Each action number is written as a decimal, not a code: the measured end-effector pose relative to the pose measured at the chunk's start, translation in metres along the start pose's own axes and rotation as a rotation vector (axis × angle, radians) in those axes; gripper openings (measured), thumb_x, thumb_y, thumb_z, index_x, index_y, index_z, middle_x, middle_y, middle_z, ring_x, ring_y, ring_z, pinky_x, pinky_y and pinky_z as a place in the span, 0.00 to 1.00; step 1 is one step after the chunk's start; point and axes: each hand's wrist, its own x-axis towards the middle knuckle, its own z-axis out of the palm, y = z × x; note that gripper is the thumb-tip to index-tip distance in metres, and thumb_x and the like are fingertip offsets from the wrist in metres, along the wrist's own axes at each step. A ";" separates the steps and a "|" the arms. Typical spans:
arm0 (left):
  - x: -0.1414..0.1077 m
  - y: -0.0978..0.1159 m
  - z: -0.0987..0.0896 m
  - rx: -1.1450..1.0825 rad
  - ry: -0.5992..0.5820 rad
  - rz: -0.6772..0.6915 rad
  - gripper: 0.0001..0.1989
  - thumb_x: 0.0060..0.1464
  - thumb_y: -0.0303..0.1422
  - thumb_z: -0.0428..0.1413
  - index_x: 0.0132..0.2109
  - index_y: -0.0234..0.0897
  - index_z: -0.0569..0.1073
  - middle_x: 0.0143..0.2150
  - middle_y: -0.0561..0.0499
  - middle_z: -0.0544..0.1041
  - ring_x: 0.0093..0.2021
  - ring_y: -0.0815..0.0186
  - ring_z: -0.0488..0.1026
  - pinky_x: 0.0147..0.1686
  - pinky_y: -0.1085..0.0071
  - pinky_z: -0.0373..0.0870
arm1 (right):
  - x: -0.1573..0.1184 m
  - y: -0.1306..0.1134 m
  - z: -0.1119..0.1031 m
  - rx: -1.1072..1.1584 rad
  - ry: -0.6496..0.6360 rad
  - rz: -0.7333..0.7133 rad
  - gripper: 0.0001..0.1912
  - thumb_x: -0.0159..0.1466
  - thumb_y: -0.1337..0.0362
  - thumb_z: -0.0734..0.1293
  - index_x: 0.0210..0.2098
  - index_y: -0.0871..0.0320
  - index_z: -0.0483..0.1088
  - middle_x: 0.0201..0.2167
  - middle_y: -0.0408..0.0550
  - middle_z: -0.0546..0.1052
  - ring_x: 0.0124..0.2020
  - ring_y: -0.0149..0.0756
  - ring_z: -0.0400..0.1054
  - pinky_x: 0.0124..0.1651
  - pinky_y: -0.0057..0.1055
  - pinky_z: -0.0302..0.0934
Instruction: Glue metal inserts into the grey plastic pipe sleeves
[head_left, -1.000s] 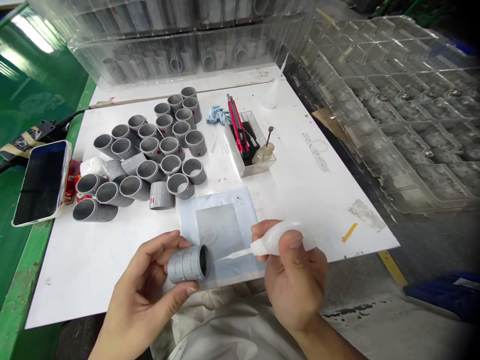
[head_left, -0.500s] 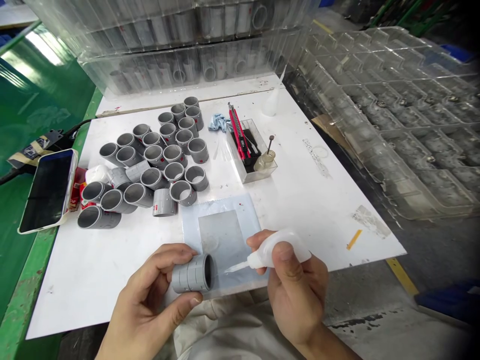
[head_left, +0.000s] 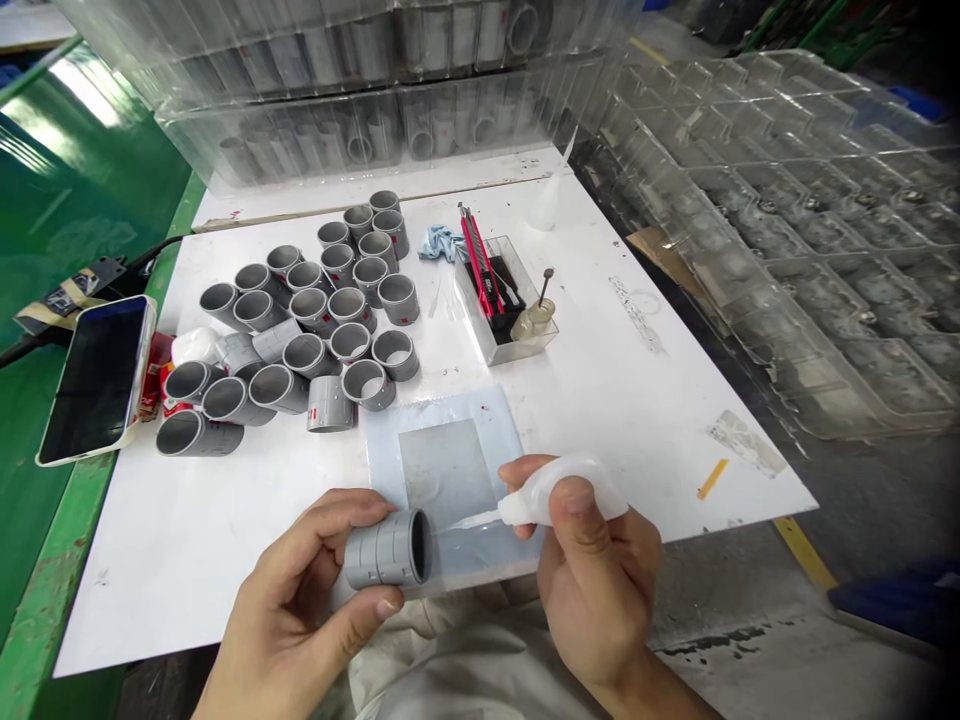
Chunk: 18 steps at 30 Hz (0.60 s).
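Note:
My left hand (head_left: 315, 590) grips a grey plastic cylinder (head_left: 382, 550) on its side, thumb below and fingers above, its open end facing right. In my right hand (head_left: 600, 570) is a white squeeze bottle (head_left: 551, 492) with a thin clear nozzle. The nozzle's tip points left, close to the cylinder's open end; whether it touches the rim I cannot tell. Beneath both lies a pale blue cloth (head_left: 487, 430) with a grey square sheet (head_left: 442, 465) on it. Several similar grey cylinders (head_left: 330, 403) stand or lie to the left on the white table.
A clear box (head_left: 517, 345) holds red cutters (head_left: 480, 255) and a small jar (head_left: 534, 318). Behind it are a crumpled blue cloth (head_left: 439, 242) and another white bottle (head_left: 546, 205). A phone (head_left: 94, 380) rests at the left edge. Clear trays (head_left: 300, 140) stand at the back, more (head_left: 825, 250) on the right.
The bottle's nozzle has tilted slightly upward and shifted relative to the cylinder's open end. My left hand keeps the cylinder almost in place.

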 end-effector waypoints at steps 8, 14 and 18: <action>-0.006 -0.004 -0.002 -0.044 0.011 -0.049 0.19 0.61 0.35 0.72 0.58 0.57 0.83 0.59 0.53 0.82 0.57 0.65 0.80 0.55 0.83 0.76 | 0.001 -0.002 0.004 0.024 0.037 0.002 0.17 0.73 0.46 0.73 0.35 0.49 0.88 0.33 0.45 0.87 0.26 0.32 0.74 0.29 0.30 0.69; -0.003 -0.004 -0.003 -0.035 0.014 -0.058 0.19 0.59 0.37 0.73 0.56 0.56 0.85 0.56 0.53 0.83 0.52 0.66 0.81 0.49 0.84 0.77 | -0.002 0.001 0.002 0.043 0.044 0.019 0.18 0.72 0.46 0.73 0.35 0.50 0.87 0.33 0.47 0.86 0.27 0.35 0.74 0.29 0.34 0.68; -0.004 0.001 -0.001 -0.021 0.041 -0.095 0.17 0.57 0.40 0.74 0.54 0.56 0.86 0.55 0.53 0.84 0.52 0.64 0.82 0.50 0.84 0.77 | -0.002 0.003 0.001 0.071 0.052 0.023 0.19 0.73 0.45 0.72 0.38 0.52 0.87 0.33 0.49 0.85 0.27 0.35 0.73 0.31 0.34 0.68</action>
